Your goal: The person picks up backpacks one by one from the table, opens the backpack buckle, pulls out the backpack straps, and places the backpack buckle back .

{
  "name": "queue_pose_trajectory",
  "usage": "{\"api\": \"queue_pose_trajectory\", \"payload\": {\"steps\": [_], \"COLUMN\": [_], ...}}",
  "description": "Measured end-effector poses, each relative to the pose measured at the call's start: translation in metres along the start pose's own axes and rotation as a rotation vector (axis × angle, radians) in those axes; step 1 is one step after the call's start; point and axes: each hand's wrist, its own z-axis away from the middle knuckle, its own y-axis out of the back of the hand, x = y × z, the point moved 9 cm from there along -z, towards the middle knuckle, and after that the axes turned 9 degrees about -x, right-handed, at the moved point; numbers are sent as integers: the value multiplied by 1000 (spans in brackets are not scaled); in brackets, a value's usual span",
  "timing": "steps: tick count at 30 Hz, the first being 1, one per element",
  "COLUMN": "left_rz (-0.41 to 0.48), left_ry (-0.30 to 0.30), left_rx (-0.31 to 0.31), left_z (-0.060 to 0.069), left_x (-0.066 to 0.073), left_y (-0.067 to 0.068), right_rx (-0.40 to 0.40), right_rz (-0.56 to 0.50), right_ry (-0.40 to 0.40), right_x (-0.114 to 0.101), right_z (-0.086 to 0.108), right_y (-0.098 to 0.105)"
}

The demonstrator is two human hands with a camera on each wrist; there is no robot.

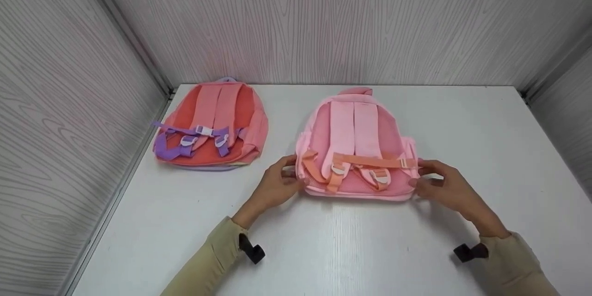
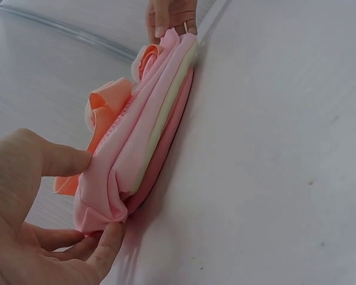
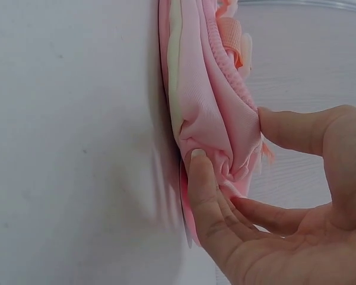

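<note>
A light pink backpack [image 1: 342, 129] lies on the white table with its shoulder straps and orange webbing facing up. My left hand [image 1: 277, 185] grips its lower left corner; in the left wrist view the thumb of that hand [image 2: 41, 208] is on the strap side and the fingers are at the outer edge. At the lower right corner, my right hand [image 1: 446, 187] pinches the side fabric. The right wrist view shows that hand [image 3: 296, 190] with thumb and fingers on either side of the pink cloth [image 3: 207, 113]. The backpack's front is hidden underneath.
A coral backpack [image 1: 247, 134] with purple straps lies at the back left of the table [image 1: 347, 259], near the left wall [image 1: 60, 101]. Behind the table stands a wood-grain back wall [image 1: 323, 23]. A black device is strapped at each wrist.
</note>
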Motion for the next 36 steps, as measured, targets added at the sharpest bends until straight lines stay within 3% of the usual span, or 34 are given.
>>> {"api": "queue_pose_trajectory", "payload": {"steps": [6,18,28,36], "left_rz": [32,39,-57,-90], "left_ry": [-59,-69,-49,-78], "left_rx": [-24,-88,-122,-144], "left_z": [-5,-23,-49,-71], "left_x": [10,18,32,45], "left_y": [-8,-29,-56,-75], "right_rx": [16,18,91,154], "right_rz": [17,30,91,94], "right_ry": [-8,-65,-103,-97], "right_x": [3,16,34,47], "right_z": [5,14,20,27], "right_y": [7,21,42,61]}}
